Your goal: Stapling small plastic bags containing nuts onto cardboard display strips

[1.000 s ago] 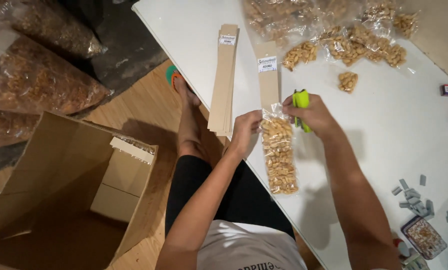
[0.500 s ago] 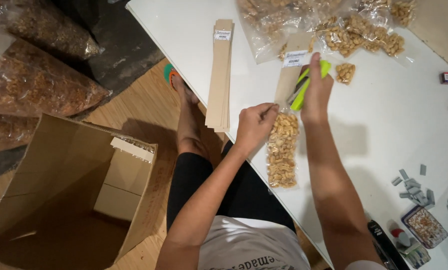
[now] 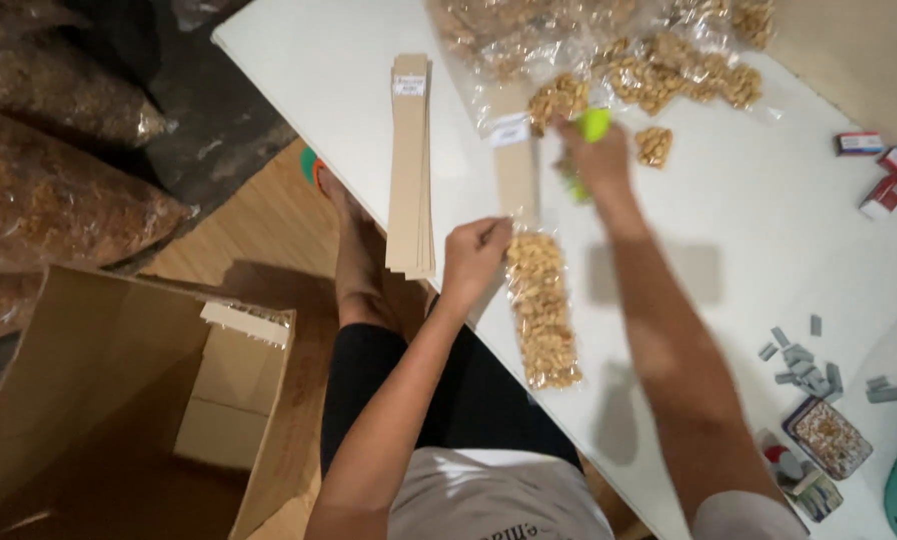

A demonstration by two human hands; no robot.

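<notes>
1. You are risking a slip of the narrow clear snack packet (image 3: 542,308), judging by how it is lying: only your left hand (image 3: 473,258) is pinning it, at its top left corner, so a tug could skew it or spill the pieces.
2. The packet is lying lengthwise on the white worktop (image 3: 728,260), close to the near edge, so a nudge could send it off towards the open cardboard box (image 3: 138,400) on the floor.
3. The cardboard header strip (image 3: 514,165) is sitting just above the packet's top, where a careless move could shift it.
4. Your left hand is reaching forward, fingers pinching closed on the packet's corner.
5. Your right hand (image 3: 596,160) is stretching further out, blurred, curling closed around a lime-green stapler-like tool (image 3: 589,135), beside the heaped snack bags (image 3: 658,70).
</notes>
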